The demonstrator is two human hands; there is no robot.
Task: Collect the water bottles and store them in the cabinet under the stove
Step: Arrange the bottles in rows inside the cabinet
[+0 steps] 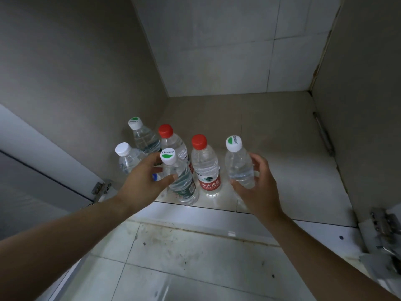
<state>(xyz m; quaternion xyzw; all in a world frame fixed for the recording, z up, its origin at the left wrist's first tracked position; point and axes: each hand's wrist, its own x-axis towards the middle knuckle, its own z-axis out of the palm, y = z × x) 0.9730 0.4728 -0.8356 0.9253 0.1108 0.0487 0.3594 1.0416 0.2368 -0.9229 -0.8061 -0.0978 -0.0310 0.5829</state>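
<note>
Six bottles stand inside the cabinet (282,131), clustered at its front left so the rest of the floor stays free. The left hand (145,179) curls around a green-label bottle (181,181) at the front edge; the right hand (257,187) grips a clear bottle (238,168) — probably setting both upright beside the red-capped pair (204,166).

Red caps (165,130), white caps (233,143).
</note>
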